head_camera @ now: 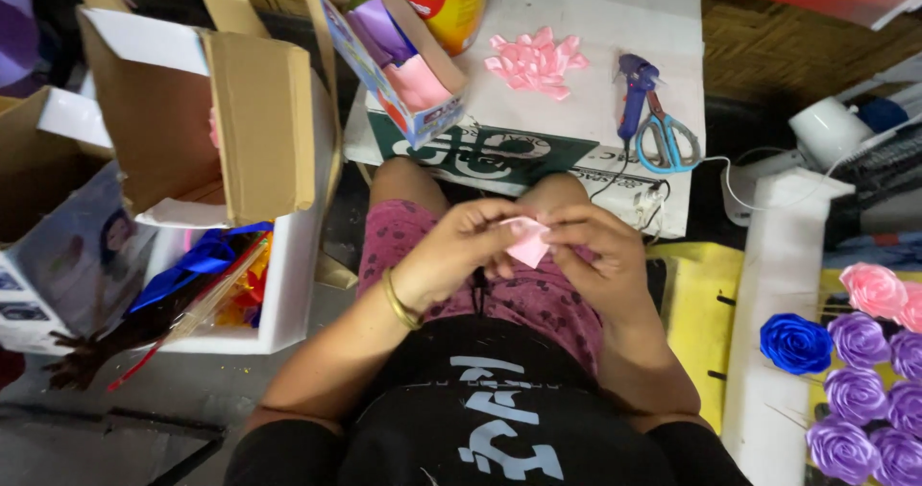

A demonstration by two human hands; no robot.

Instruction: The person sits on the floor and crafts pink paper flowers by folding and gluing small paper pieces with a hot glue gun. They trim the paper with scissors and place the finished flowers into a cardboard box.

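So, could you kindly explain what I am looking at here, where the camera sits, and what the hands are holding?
The single picture comes from a camera worn on a person's head, looking down at their lap. There is no machine, only two bare hands. The left hand and right hand together pinch a small pink ribbon piece. Ahead is a white box top serving as a work surface, with folded pink ribbon pieces, a blue glue gun and blue scissors. At the right lie finished ribbon roses in blue, purple and pink.

bare board (576, 25) between petals (538, 60) and scissors (665, 135)
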